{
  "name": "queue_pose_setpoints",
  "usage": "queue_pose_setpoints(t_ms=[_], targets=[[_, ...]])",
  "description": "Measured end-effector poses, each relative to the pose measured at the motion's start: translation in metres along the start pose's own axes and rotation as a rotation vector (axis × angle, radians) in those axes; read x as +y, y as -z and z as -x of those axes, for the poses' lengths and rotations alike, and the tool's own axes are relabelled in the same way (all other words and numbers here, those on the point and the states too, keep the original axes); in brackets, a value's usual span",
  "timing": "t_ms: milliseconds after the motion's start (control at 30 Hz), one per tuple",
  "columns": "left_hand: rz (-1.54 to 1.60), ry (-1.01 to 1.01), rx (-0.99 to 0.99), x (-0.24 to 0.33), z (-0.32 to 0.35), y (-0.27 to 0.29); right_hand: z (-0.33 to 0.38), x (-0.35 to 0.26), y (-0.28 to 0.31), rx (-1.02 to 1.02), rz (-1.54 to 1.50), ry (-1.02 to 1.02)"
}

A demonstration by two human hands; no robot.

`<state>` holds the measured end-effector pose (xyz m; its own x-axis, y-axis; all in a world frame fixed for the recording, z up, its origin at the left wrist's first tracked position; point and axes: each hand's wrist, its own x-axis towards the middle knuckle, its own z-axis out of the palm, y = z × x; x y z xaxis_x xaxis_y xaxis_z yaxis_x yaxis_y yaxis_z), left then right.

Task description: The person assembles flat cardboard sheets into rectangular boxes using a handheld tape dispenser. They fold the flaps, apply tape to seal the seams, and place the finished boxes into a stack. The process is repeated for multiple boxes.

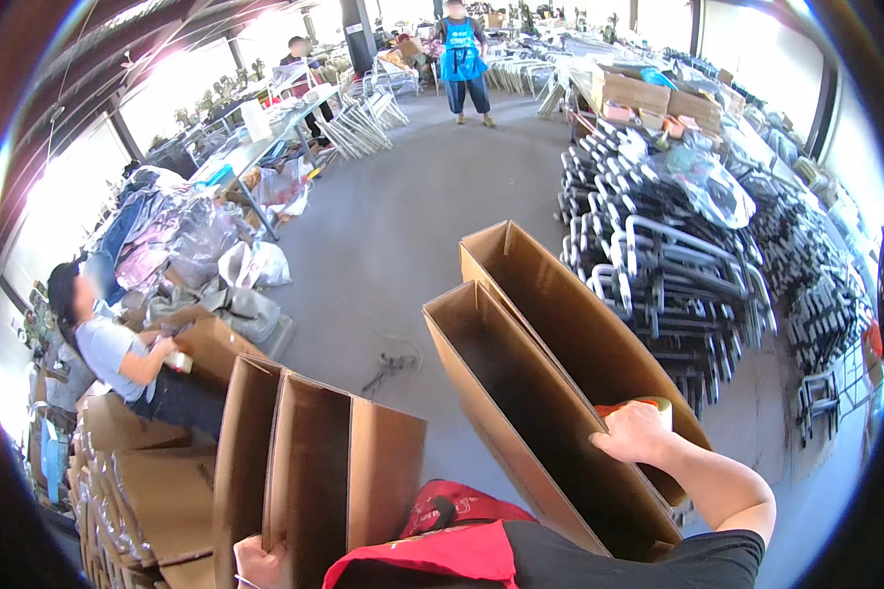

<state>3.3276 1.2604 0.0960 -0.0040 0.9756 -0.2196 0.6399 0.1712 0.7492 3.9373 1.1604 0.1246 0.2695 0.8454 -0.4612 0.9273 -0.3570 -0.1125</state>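
Observation:
Two tall open cardboard boxes [550,393] stand side by side in front of me, tilted away. My right hand [636,432] rests on the rim between them, closed on a tape dispenser [650,404] with an orange body and a roll of tape. My left hand [260,562] grips the lower edge of a stack of flattened cardboard boxes [304,471] standing upright at my left. A red apron [452,535] covers my chest.
A seated person [118,353] handles a box at the left, beside piled cardboard [147,510]. Stacked metal tube frames [678,265] fill the right. A standing person in a blue apron [462,59] is far back. Bags and a table [236,157] line the left.

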Motion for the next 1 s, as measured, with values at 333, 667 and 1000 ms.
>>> queue_pose_setpoints(t_ms=[333, 667, 1000], targets=[[-0.392, -0.215, 0.035, 0.166, -0.424, -0.114, -0.311, 0.026, 0.209, 0.008, -0.004, -0.185], [-0.303, -0.272, -0.072, 0.408, -0.794, -0.262, -0.649, 0.145, 0.366, 0.069, -0.058, -0.258], [-0.344, -0.524, -0.113, 0.64, -1.121, -0.48, -0.981, 0.291, 0.541, 0.109, -0.219, -0.396]])
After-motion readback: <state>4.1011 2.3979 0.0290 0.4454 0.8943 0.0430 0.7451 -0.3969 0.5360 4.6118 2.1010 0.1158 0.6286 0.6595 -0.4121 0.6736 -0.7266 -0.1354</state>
